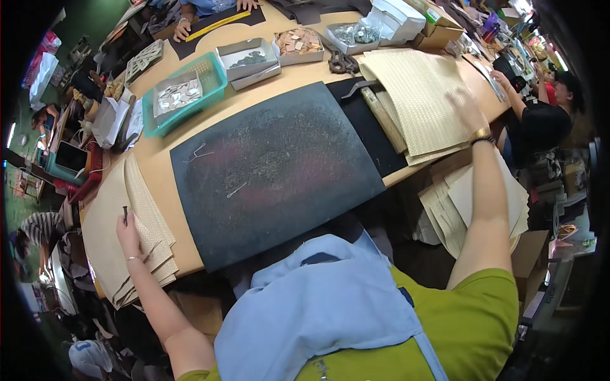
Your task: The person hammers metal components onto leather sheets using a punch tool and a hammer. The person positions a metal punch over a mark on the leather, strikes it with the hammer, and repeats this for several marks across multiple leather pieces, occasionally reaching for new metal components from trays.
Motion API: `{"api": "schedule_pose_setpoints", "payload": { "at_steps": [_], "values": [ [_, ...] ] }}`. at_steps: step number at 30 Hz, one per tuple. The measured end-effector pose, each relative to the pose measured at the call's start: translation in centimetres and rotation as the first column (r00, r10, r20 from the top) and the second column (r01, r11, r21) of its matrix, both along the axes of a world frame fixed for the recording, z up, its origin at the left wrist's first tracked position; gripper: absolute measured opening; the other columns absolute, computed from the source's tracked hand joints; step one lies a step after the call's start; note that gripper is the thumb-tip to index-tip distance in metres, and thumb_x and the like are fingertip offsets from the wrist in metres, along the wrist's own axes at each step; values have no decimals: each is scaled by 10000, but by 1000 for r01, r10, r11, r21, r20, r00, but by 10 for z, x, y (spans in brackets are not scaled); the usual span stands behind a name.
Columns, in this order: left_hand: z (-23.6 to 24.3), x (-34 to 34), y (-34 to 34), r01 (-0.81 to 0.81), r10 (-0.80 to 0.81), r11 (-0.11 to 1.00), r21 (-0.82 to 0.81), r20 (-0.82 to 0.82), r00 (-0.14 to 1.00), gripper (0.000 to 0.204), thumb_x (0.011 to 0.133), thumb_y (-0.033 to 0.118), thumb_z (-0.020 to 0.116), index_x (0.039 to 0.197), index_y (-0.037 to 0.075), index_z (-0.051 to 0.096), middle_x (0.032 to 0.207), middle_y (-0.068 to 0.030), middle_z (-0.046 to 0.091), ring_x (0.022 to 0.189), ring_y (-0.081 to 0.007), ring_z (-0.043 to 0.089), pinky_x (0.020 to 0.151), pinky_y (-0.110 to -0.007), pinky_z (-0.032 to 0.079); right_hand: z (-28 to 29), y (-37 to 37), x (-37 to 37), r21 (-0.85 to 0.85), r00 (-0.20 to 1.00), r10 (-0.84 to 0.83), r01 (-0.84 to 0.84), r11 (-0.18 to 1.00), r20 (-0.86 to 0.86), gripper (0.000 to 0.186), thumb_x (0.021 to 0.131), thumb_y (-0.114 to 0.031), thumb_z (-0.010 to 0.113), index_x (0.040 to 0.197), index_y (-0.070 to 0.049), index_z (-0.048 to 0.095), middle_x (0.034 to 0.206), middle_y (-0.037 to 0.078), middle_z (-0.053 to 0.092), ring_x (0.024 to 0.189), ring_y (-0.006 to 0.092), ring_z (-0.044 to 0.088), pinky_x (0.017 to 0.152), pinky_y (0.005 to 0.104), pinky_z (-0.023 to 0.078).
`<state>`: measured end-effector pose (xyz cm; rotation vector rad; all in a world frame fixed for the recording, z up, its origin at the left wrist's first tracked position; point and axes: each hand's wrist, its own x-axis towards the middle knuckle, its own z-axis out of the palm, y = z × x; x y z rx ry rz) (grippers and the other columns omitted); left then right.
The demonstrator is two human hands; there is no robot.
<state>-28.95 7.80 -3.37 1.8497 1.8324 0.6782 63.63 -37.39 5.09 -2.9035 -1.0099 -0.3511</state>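
Note:
At the left, my left hand (129, 239) is closed around a small dark metal rod with a wider head, perhaps a punch (125, 214). It rests over a stack of cream woven-textured sheets (103, 219) on the table's left edge. My right hand (469, 113) is smeared by motion over another stack of cream textured sheets (422, 89) on the right. Its fingers look stretched out, and I see nothing in them. Between my hands lies a worn dark mat (273, 171), with two bits of pale thread or wire on it.
Beside the right stack lie a wooden-handled tool (383, 117) and a dark curved metal tool (359, 87). A teal basket (219, 79) and boxes of small pieces line the back. More sheets (445, 197) hang below the right edge. Other people work across the table and at right.

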Motion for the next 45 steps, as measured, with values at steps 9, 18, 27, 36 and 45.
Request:
{"api": "schedule_pose_setpoints", "payload": {
  "at_steps": [9, 18, 27, 36, 45],
  "values": [
    [90, 144, -116, 405, -5, 869, -283, 815, 579, 454, 1054, 241, 581, 1422, -20, 529, 1294, -79, 636, 1194, -161, 585, 1048, -306, 445, -36, 43, -45, 179, 999, 1, 9, 984, -54, 872, 899, -720, 596, 1539, -141, 464, 1643, 216, 330, 1537, 368, 278, 1227, 568, 232],
    [70, 344, -220, 764, 119, 525, -374, 922, 369, 385, 1060, 365, 557, 1338, 100, 533, 917, 23, 565, 755, -59, 519, 647, -231, 449, 2, 160, -335, 545, -46, 543, -28, 838, -838, 679, 1062, -605, 409, 1467, -65, 490, 1103, 110, 704, 825, 122, 669, 666, 238, 539],
    [54, 310, -174, 698, 168, 681, -219, 975, 142, 293, 1049, 132, 495, 1333, 85, 548, 945, -6, 558, 855, -122, 590, 857, -322, 526, -25, 141, -356, 595, 210, 648, -266, 759, -732, 638, 882, -70, 754, 1457, -41, 478, 832, 9, 664, 700, 54, 588, 649, 206, 489],
    [46, 280, -65, 231, -85, 973, 13, 949, 305, 270, 1026, 186, 658, 1284, 117, 616, 1175, -34, 711, 998, -126, 700, 809, -267, 547, -61, 129, -256, 396, 842, 535, -514, 761, 65, 537, 887, -245, 795, 1333, -22, 595, 1234, 189, 650, 1173, 377, 616, 1007, 441, 499],
    [16, 291, -64, 220, -315, 948, 232, 787, 530, 298, 943, 153, 764, 1206, 68, 653, 1048, -44, 718, 905, -109, 701, 758, -253, 563, -68, 131, -256, 378, 870, 493, -452, 808, -12, 510, 909, -235, 782, 1334, -17, 603, 1291, 180, 634, 1225, 344, 593, 1061, 417, 482]
  ]
}}
